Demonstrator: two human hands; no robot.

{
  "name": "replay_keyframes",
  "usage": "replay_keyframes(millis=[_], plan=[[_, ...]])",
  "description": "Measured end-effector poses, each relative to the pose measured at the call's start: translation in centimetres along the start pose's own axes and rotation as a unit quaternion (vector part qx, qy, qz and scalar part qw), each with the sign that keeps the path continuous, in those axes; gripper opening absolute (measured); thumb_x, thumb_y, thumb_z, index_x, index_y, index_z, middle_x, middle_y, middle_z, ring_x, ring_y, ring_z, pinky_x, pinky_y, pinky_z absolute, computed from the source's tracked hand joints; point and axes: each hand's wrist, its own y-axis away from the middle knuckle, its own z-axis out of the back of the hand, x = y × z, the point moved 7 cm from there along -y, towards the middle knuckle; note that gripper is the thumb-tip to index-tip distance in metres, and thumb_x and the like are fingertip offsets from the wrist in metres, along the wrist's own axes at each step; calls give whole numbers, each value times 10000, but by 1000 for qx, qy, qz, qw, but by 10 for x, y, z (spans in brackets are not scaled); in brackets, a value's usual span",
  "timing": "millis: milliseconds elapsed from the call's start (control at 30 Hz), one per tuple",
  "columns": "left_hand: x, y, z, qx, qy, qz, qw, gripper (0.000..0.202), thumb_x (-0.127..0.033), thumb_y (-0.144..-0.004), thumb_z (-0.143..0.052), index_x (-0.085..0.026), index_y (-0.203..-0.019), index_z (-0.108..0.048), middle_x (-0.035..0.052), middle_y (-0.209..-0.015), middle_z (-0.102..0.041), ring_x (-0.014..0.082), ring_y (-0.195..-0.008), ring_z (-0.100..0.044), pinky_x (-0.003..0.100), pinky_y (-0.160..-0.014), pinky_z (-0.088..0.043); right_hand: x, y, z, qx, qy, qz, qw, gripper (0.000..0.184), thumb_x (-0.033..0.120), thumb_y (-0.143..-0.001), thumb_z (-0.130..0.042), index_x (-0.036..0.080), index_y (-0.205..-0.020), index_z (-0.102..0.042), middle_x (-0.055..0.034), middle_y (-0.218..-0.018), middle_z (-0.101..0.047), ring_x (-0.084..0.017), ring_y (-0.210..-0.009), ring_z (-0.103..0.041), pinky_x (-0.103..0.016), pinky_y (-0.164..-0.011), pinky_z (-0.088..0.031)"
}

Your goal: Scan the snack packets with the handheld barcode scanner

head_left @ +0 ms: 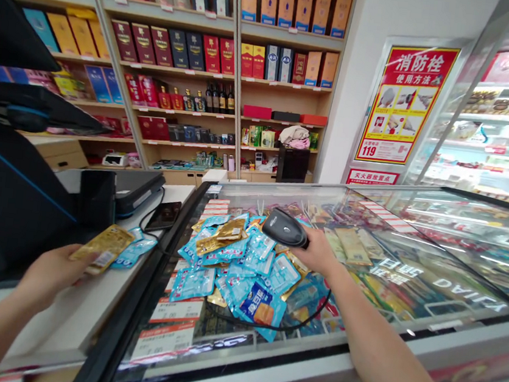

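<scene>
The left hand (50, 272) grasps one flat gold foil snack packet (103, 248) above the white counter (64, 329), with one light-blue foil packet (134, 250) just beside it, while the right hand (316, 251) clasps one black plastic handheld barcode scanner (286, 228) over the glass freezer lid (437, 236). The gold packet should be light, soft and slippery, so its flat sealed edge looks the best place to hold (crinkly foil slips easily). The blue and gold foil packets (227, 267) heaped on the lid overlap too much to count.

The gold packet (101, 248) is made of shiny foil. The blue packets (229, 255) are made of smooth, glossy plastic. The scanner (286, 228) is made of smooth dark plastic. The freezer lid (437, 236) is made of glossy glass, and the shelf (283, 122) is made of matt pale wood.
</scene>
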Motion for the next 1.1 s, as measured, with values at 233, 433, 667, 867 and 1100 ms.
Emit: replay_keyframes(millis=[233,433,667,867,1100], plan=[[-46,60,-78,17,183,83,979,104,-127,-762,-604,-193,-700,-653,33,-691,-659,117,-543,-580,165,-397,-490,6,-2,3,-1,-7,1,1000,181,221,-693,-666,210,-874,-668,-35,-819,-715,-216,-759,-646,-297,-692,-478],[-74,99,-179,99,266,88,955,80,-130,-785,-568,-145,-789,-646,44,-800,-685,119,-607,-628,233,-549,-568,3,-2,4,-7,-8,-8,1000,173,204,-677,-676,203,-850,-666,-33,-802,-709,-211,-738,-636,-284,-671,-470],[-58,116,-216,124,267,54,954,128,-219,-800,-574,-152,-855,-668,65,-846,-706,176,-715,-674,297,-629,-602,10,-2,1,33,-29,8,999,191,229,-696,-662,199,-884,-655,-30,-835,-710,-186,-753,-644,-262,-703,-477],[-49,117,-217,146,227,23,963,186,-316,-786,-595,-155,-842,-669,69,-828,-701,176,-691,-675,303,-608,-606,20,-1,-4,85,-26,23,996,219,230,-707,-656,198,-924,-654,-34,-856,-714,-193,-791,-658,-261,-722,-479],[-46,117,-221,176,213,-25,961,338,-438,-697,-669,-135,-847,-679,88,-891,-720,226,-766,-699,348,-610,-615,24,-1,-7,101,1,22,995,157,208,-668,-654,182,-822,-645,-24,-764,-688,-167,-689,-618,-244,-683,-461]])
